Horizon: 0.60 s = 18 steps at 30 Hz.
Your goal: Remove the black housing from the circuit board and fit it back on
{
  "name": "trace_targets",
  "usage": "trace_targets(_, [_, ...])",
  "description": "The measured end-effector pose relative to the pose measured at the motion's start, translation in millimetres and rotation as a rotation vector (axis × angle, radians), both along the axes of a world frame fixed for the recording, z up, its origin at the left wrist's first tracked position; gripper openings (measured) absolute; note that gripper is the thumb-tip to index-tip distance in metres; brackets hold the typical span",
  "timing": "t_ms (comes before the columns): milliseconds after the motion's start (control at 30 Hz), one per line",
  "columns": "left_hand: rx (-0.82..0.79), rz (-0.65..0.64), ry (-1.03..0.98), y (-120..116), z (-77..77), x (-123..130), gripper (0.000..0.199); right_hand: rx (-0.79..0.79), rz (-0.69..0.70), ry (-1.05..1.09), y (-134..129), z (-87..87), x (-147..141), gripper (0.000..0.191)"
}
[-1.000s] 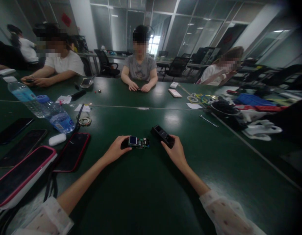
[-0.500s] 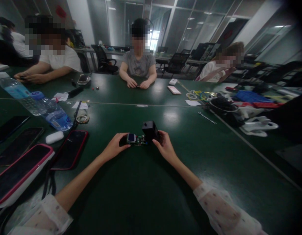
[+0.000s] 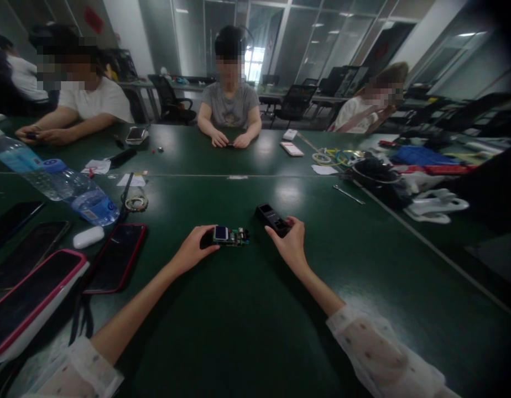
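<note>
the left hand (image 3: 196,246) has its thumb and fingers clamped on the left end of a small circuit board with a screen (image 3: 231,236), above the middle of the green table (image 3: 239,326). the right hand (image 3: 292,243) has its fingers clamped on the near right end of a black plastic housing (image 3: 272,219), which tilts, its far end toward the upper left. board and housing are apart, the housing to the right.

toward the table's left side lie a red-edged phone (image 3: 115,257), a white earbud case (image 3: 88,237) and a clear water bottle (image 3: 79,193). a metal wrench (image 3: 348,194) lies near the seam at the right. across the table, at its far edge, sits a person in a grey t-shirt (image 3: 229,105).
</note>
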<state>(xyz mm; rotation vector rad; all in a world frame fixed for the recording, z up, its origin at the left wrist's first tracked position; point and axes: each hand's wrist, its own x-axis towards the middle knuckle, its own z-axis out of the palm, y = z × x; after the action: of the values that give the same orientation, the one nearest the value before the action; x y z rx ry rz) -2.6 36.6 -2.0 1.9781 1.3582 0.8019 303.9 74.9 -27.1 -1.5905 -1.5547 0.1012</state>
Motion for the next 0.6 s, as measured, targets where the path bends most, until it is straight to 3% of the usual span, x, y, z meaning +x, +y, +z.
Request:
trace_targets(133, [-0.004,-0.002,-0.008,-0.1,0.0,-0.4,0.051,0.13,-0.03,0.072,-0.4,1.6,-0.7,0.068])
trace_targets(267, [0.009,-0.01,-0.013,-0.1,-0.2,-0.5,0.051,0.158,0.002,0.097,-2.9,5.2,-1.3,0.065])
trace_targets(433, [0.013,-0.008,-0.012,0.2,0.4,0.2,0.051,0.108,0.083,0.002,-2.8,4.5,-1.2,0.07])
trace_targets(600, [0.034,-0.015,-0.009,1.7,-1.1,-0.3,0.05,-0.003,0.14,0.023,1.5,0.7,2.2,0.052])
